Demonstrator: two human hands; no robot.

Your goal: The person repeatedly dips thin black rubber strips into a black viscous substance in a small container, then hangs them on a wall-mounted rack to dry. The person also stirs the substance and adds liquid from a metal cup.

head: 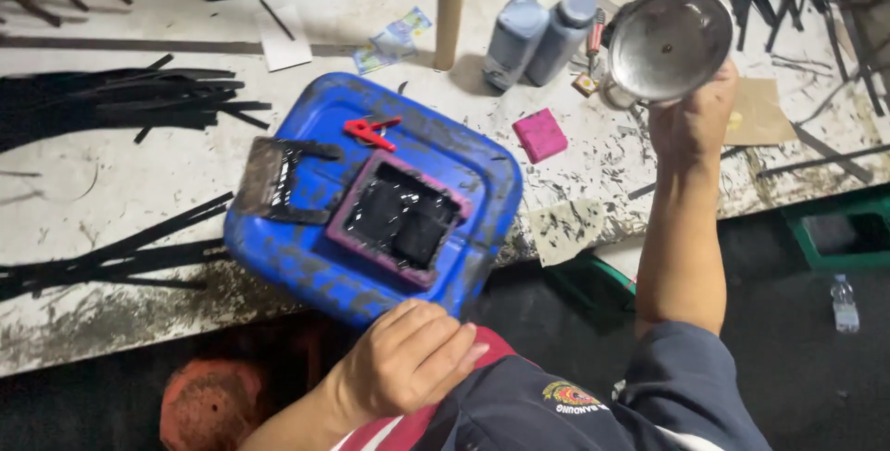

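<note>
My right hand is stretched out over the bench and grips a round shiny metal cup tipped so its bottom faces me. My left hand rests near my body in a loose fist, holding nothing, just below the corner of a blue plastic lid. On the lid lies a pink-rimmed square tray of black ink, a black-stained flat brush and a small red clip.
Two grey bottles stand behind a pink block. Bundles of black strips lie at left and at the back right. A wooden post rises mid-bench. A green crate and a plastic bottle sit on the floor.
</note>
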